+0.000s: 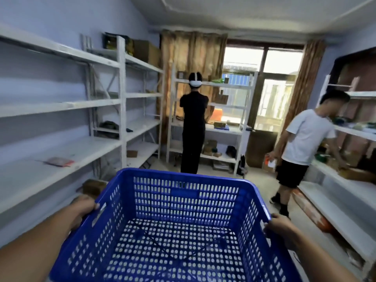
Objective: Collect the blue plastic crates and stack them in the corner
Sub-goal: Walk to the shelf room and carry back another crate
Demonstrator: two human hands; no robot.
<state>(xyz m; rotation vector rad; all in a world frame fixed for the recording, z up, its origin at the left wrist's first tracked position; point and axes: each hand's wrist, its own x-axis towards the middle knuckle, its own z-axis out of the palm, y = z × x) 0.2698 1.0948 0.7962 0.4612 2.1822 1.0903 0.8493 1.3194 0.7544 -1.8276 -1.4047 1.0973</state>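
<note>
A large blue plastic crate [175,237] with perforated walls and floor fills the lower middle of the view, held up in front of me with nothing inside. My left hand [82,208] grips its left rim beside the handle slot. My right hand [279,225] grips the right rim. No other blue crate shows in the room.
White metal shelving [61,106] lines the left wall, more shelving [345,192] the right. A person in black [193,123] stands at the far shelf by the window. A person in a white shirt [301,143] stands at the right. The aisle floor [215,171] runs ahead between them.
</note>
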